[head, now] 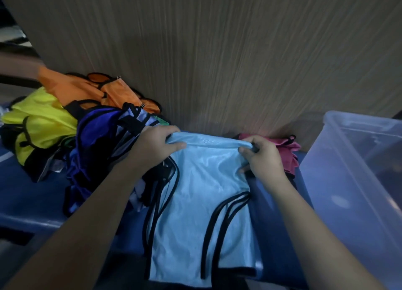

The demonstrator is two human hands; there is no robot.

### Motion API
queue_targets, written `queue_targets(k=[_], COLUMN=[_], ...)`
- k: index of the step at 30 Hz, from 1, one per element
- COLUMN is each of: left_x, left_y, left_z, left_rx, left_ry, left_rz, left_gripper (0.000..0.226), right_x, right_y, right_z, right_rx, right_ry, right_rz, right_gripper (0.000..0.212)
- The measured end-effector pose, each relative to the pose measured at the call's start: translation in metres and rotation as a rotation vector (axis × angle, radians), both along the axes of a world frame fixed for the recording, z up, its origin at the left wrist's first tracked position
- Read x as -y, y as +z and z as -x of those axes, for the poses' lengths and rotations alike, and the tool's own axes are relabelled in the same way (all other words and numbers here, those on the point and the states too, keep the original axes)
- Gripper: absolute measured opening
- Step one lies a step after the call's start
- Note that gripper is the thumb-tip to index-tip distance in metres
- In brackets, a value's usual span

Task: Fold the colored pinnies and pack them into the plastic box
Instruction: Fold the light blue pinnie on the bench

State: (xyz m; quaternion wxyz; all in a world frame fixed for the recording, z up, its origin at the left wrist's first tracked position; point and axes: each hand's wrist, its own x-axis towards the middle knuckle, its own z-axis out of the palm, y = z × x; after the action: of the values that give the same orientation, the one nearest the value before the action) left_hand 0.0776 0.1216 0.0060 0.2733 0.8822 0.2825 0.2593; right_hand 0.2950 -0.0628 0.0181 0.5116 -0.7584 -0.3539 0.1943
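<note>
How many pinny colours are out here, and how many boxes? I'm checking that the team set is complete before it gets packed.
Colours in view; the heap hides how many of each:
Light blue pinny, gripped by the left hand and right hand: 1
Orange: 1
Yellow: 1
Dark blue: 1
Pink: 1
Plastic box: 1
Total: 5 colours, 1 box

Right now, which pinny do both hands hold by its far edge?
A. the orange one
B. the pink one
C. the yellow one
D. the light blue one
D: the left hand and the right hand each pinch the far edge of the light blue pinny, which lies spread on the blue surface; the yellow pinny, the orange pinny and the pink pinny lie untouched.
</note>
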Motion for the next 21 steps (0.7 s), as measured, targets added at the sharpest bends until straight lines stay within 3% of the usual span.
queue_targets(k=[2, 8, 21], left_x=[-0.004, -0.008, 0.026], left_y=[0.002, 0.012, 0.019], left_z=[-0.005, -0.012, 0.014], left_rx=[0.012, -0.020, 0.068], left_ry=[0.047, 0.046, -0.058], left_rz=[-0.048, -0.003, -0.116], left_gripper=[0.041, 0.014, 0.017], right_x=[-0.005, -0.008, 0.037], right_y=[0.000, 0.003, 0.006], right_z=[-0.001, -0.008, 0.004], right_rx=[-0.070, -0.090, 0.071], right_ry=[-0.023, -0.013, 0.151], right_rz=[-0.063, -0.113, -0.137], right_gripper=[0.011, 0.009, 0.025])
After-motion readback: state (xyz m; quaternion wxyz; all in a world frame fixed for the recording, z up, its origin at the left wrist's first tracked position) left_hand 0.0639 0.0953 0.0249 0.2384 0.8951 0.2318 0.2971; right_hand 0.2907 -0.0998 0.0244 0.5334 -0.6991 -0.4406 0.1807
